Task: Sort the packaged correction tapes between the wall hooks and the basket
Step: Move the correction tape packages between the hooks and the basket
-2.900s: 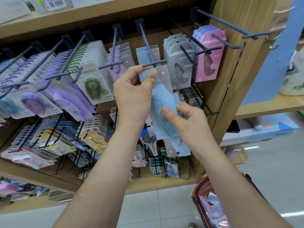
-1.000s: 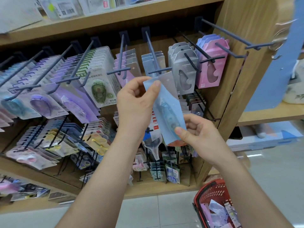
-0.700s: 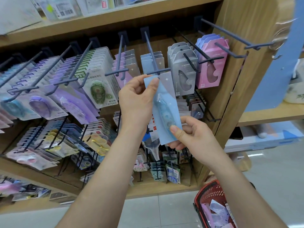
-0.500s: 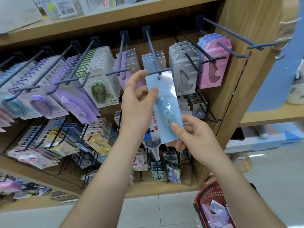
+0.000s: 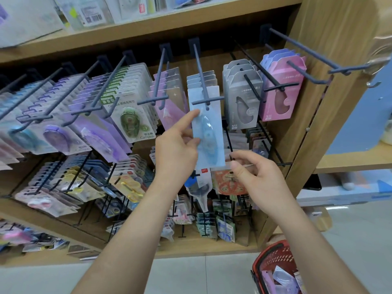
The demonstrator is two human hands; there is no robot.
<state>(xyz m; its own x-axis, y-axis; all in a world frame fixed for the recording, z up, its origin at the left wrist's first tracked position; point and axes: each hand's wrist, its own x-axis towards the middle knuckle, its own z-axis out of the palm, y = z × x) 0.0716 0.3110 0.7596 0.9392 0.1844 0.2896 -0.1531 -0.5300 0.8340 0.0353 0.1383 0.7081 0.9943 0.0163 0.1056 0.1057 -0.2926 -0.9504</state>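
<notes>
A light blue packaged correction tape (image 5: pixel 209 132) hangs from the front end of a dark wall hook (image 5: pixel 200 75), ahead of a few matching packs. My left hand (image 5: pixel 177 152) is at the pack's left edge, with the straight index fingertip and the thumb touching it. My right hand (image 5: pixel 252 177) hovers just below the pack's lower right corner, fingers loosely curled around nothing. The red basket (image 5: pixel 263 254) stands on the floor at the lower right with several packs inside.
Neighbouring hooks carry purple, green, grey (image 5: pixel 241 102) and pink (image 5: pixel 280 98) packs. One bare hook (image 5: pixel 307 52) juts out at the upper right by the wooden side panel (image 5: pixel 331 81). Lower racks hold more small packs. A wooden shelf runs above.
The blue pack has gone onto the hook and now hangs there. My left hand slid down to its left edge and my right hand let go of its bottom.
</notes>
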